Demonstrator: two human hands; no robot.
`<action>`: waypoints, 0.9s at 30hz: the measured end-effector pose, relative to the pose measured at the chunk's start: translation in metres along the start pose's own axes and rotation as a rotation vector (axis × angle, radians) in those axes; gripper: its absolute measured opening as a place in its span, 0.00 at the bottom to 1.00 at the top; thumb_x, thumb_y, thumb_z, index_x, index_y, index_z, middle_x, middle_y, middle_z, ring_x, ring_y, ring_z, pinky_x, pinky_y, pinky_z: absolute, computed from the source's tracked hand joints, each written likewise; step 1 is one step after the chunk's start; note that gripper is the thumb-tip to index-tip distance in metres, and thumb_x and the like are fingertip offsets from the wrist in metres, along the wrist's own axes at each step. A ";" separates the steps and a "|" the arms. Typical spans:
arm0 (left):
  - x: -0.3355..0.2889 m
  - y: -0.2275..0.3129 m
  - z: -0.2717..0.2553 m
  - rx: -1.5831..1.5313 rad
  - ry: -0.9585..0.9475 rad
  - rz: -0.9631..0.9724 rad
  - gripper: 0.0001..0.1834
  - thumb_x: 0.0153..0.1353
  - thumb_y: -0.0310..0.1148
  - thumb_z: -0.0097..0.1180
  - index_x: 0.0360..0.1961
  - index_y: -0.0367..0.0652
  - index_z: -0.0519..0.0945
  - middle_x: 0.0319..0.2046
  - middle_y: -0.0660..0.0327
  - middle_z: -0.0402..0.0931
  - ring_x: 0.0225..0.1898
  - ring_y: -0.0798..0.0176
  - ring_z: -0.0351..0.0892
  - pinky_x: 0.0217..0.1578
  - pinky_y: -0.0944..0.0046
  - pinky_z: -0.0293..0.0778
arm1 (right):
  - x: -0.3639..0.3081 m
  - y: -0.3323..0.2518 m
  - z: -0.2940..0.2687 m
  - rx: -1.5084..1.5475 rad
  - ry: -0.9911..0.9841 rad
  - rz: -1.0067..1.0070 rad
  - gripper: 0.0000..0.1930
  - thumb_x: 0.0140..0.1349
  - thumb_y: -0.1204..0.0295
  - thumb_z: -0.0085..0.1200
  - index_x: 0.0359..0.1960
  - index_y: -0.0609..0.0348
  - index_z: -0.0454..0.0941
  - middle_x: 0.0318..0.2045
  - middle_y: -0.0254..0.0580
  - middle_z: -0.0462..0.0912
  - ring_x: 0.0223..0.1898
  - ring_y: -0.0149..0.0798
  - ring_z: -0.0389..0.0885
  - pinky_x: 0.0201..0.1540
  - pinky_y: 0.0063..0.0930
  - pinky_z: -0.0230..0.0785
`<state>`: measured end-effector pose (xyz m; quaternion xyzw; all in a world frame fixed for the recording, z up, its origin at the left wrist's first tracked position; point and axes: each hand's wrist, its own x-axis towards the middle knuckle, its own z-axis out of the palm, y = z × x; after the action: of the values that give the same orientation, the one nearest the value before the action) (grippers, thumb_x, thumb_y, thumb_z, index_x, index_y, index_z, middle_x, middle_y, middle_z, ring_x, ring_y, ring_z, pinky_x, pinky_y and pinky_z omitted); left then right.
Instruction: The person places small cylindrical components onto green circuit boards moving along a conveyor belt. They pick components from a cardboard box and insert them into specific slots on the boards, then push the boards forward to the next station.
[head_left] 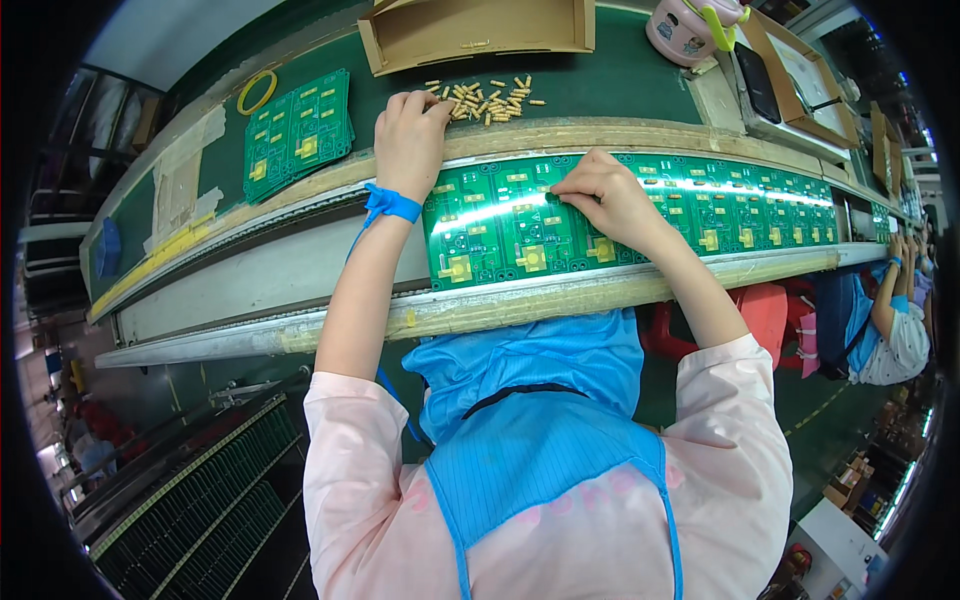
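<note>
My left hand [412, 130], with a blue wrist strap [392, 204], rests at the left edge of a loose pile of small gold-coloured cylindrical components [490, 104]. Its fingers are curled together, and whatever they grip is hidden. My right hand [608, 198] is over the row of green circuit boards [510, 215], thumb and forefinger pinched close to the board surface. Anything between those fingertips is too small to make out. The boards lie side by side along a conveyor rail in front of me and carry gold pads and a few small parts.
A stack of green boards [300, 130] and a yellow tape ring [257, 92] lie at the back left. Behind the pile stands an open cardboard box [478, 40]. A pink container [690, 28] and a black phone [757, 84] are at the back right. Other people [890, 320] work farther right.
</note>
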<state>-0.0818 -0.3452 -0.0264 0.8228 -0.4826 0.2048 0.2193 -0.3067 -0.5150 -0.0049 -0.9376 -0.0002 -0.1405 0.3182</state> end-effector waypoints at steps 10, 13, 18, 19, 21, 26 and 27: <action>0.002 -0.003 -0.007 -0.043 0.038 0.048 0.06 0.55 0.26 0.60 0.34 0.43 0.84 0.35 0.59 0.78 0.41 0.54 0.75 0.43 0.56 0.73 | 0.000 -0.013 0.006 -0.172 0.039 -0.148 0.05 0.52 0.75 0.62 0.31 0.56 0.85 0.29 0.36 0.80 0.38 0.41 0.77 0.44 0.36 0.70; 0.005 -0.001 -0.012 -0.121 0.090 0.041 0.07 0.57 0.24 0.59 0.37 0.41 0.84 0.35 0.57 0.78 0.40 0.52 0.77 0.42 0.57 0.74 | 0.000 -0.012 0.010 -0.167 0.063 -0.158 0.04 0.52 0.76 0.62 0.30 0.58 0.82 0.30 0.38 0.80 0.38 0.43 0.77 0.45 0.35 0.70; -0.006 0.031 -0.033 -0.528 -0.138 -0.053 0.08 0.61 0.23 0.56 0.41 0.38 0.82 0.34 0.53 0.79 0.37 0.51 0.81 0.39 0.59 0.76 | -0.002 -0.014 0.013 -0.195 0.068 -0.128 0.03 0.52 0.76 0.62 0.29 0.59 0.80 0.30 0.37 0.80 0.38 0.43 0.76 0.45 0.36 0.69; -0.009 0.039 -0.038 -0.601 -0.214 -0.052 0.08 0.62 0.23 0.55 0.42 0.37 0.82 0.34 0.53 0.80 0.36 0.52 0.81 0.39 0.59 0.76 | -0.002 -0.015 0.014 -0.200 0.076 -0.113 0.03 0.51 0.76 0.62 0.28 0.59 0.80 0.30 0.37 0.80 0.38 0.43 0.76 0.45 0.36 0.69; -0.017 0.048 -0.037 -0.627 -0.275 -0.070 0.08 0.64 0.26 0.55 0.42 0.37 0.81 0.35 0.52 0.81 0.38 0.53 0.83 0.40 0.60 0.76 | -0.003 -0.016 0.018 -0.211 0.106 -0.103 0.02 0.51 0.77 0.60 0.27 0.58 0.81 0.29 0.36 0.79 0.38 0.42 0.76 0.44 0.36 0.69; -0.028 0.060 -0.032 -0.703 -0.363 -0.245 0.08 0.64 0.28 0.56 0.41 0.37 0.80 0.35 0.52 0.83 0.39 0.53 0.83 0.41 0.61 0.77 | -0.004 -0.017 0.019 -0.266 0.114 -0.136 0.04 0.47 0.78 0.58 0.27 0.57 0.82 0.29 0.35 0.79 0.39 0.40 0.76 0.44 0.36 0.68; -0.030 0.061 -0.030 -0.713 -0.353 -0.264 0.07 0.63 0.28 0.56 0.41 0.37 0.80 0.34 0.53 0.82 0.40 0.53 0.83 0.41 0.61 0.76 | -0.004 -0.017 0.019 -0.272 0.118 -0.143 0.05 0.47 0.78 0.58 0.27 0.57 0.81 0.29 0.35 0.79 0.39 0.40 0.76 0.44 0.36 0.68</action>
<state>-0.1525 -0.3338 -0.0078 0.7726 -0.4439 -0.1493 0.4287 -0.3071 -0.4894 -0.0101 -0.9597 -0.0292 -0.2165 0.1767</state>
